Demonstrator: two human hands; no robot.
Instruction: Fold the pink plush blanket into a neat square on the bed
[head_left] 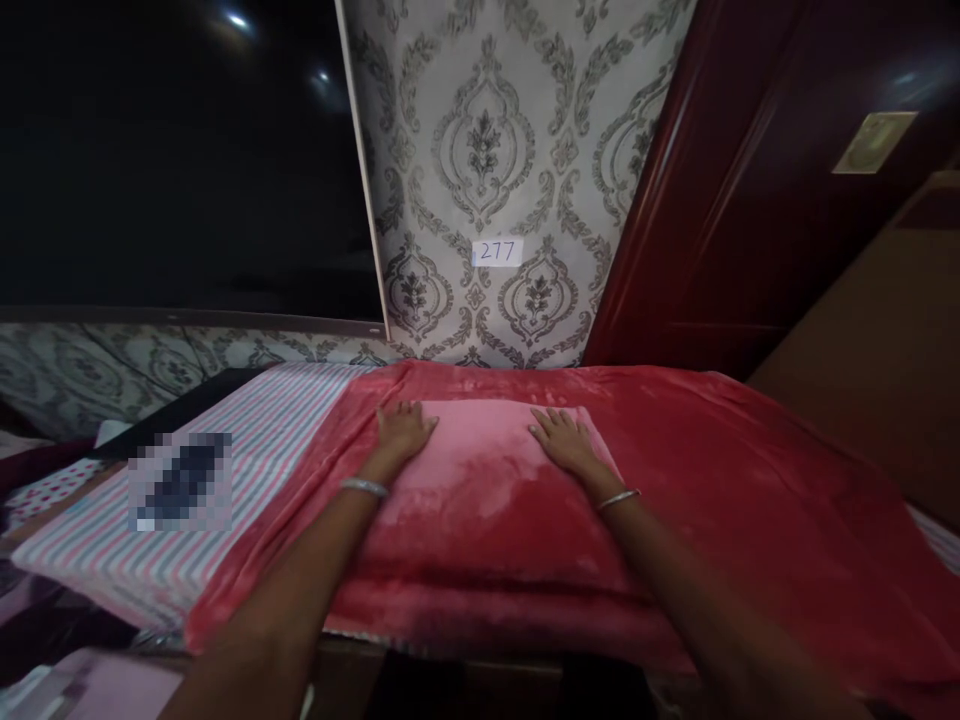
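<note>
Both hands lie flat, palms down, on a folded block of plush red fleece blanket (487, 500) that sits in the middle of the view. The left hand (401, 432) presses the block's far corner at about 11 o'clock, the right hand (564, 440) its far corner at about 1 o'clock. The fingers (551, 418) of each hand are stretched out and only slightly apart, gripping nothing, simply resting on the cloth. Each wrist carries a thin silver bangle (364, 487).

The folded block looks already squared up: its far edge runs straight between the two hands, and its near edge shows several stacked layers, so the folding appears largely done, with the hands flattening or smoothing the top. What seems left undone is the wider spread of the same red fleece (750, 480), which lies loose and rumpled beneath the block and out toward 3 o'clock.

At 9 o'clock, touching the red cloth, lies a pink, white and grey striped sheet or mattress (285, 420). Whether a table or a bed carries all this cannot be told. Behind, at 12 o'clock, grey damask wallpaper (480, 150) bears a small white label reading 277 (498, 252); a dark red wooden door (735, 200) stands at 2 o'clock, and a dark screen (172, 150) at 10 o'clock.
</note>
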